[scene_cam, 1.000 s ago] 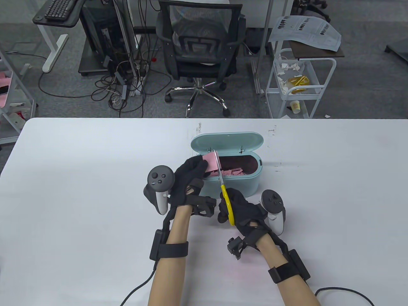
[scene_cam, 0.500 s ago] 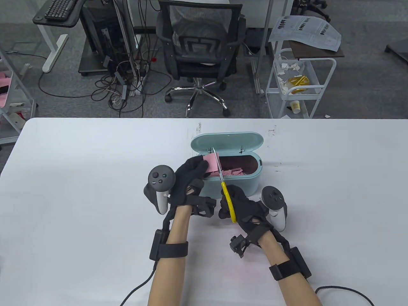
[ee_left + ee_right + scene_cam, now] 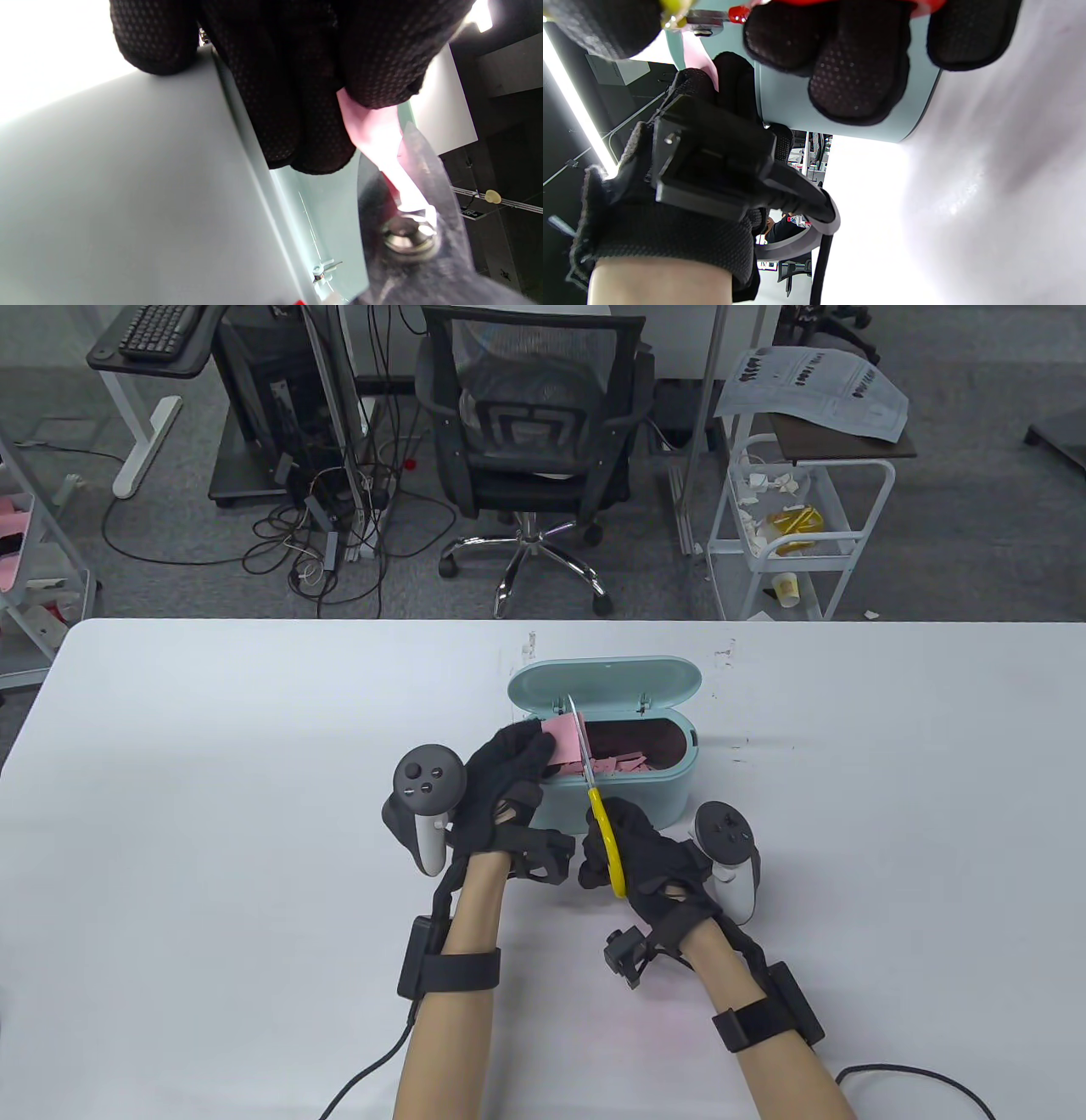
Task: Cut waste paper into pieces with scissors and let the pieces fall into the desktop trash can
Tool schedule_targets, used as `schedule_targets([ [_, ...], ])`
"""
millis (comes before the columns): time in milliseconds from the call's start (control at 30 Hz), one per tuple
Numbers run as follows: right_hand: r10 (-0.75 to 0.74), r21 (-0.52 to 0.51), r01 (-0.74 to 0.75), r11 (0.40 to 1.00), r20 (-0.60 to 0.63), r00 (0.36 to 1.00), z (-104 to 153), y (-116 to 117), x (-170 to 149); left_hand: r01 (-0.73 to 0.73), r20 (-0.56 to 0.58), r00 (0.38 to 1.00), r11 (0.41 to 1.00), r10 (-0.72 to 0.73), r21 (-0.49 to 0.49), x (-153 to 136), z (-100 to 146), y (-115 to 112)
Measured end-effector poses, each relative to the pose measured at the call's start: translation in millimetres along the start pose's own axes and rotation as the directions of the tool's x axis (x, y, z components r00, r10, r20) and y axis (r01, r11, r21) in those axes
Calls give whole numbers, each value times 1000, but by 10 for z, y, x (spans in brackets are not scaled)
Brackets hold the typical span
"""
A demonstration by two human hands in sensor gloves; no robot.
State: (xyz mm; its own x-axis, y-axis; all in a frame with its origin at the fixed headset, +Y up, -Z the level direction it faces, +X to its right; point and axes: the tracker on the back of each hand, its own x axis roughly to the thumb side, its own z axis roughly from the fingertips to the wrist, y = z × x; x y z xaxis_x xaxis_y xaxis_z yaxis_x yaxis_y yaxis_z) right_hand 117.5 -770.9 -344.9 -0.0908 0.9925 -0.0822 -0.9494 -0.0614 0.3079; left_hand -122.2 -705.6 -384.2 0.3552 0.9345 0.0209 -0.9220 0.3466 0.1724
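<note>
Pink paper (image 3: 562,731) is sitting over the left end of the open trash can (image 3: 624,802), pinched at its left side by the left hand (image 3: 502,780), fingers curled round it. In the left wrist view the paper (image 3: 377,140) is poking out from under the gloved fingers (image 3: 297,106) and running in between the two blades, right up near the pivot screw. Scissors (image 3: 594,793) are pointing away from the person, blades crossing the paper's right edge, tips reaching toward the raised lid (image 3: 607,683). Yellow handle is sitting in the right hand (image 3: 645,857), fingers curled through and round it; in the right wrist view the right hand's fingers (image 3: 857,63) are hanging in front of the can wall (image 3: 789,97). Blades are looking nearly closed on the paper. Pink cut strips (image 3: 624,765) are lying inside the can. Can is standing on the white counter (image 3: 212,814), just beyond both hands, lid hinged up at the far side. A tracker is sitting on the back of each hand. Beyond the counter an office chair (image 3: 530,432) and a white cart (image 3: 797,526) are standing on the grey floor.
</note>
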Motion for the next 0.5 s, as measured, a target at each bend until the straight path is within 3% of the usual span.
schedule_targets([
  [200,26,-91,-25,996,12,1000,0,3,20,-3,-2,1000,1000,3,1,-3,2,0],
  [333,-32,-101,35,994,31,999,25,-35,-25,-21,-13,1000,1000,21,9,-9,6,0],
  [500,-8,-26,9,1000,17,1000,67,-53,-93,-24,-17,1000,1000,24,10,-8,9,0],
])
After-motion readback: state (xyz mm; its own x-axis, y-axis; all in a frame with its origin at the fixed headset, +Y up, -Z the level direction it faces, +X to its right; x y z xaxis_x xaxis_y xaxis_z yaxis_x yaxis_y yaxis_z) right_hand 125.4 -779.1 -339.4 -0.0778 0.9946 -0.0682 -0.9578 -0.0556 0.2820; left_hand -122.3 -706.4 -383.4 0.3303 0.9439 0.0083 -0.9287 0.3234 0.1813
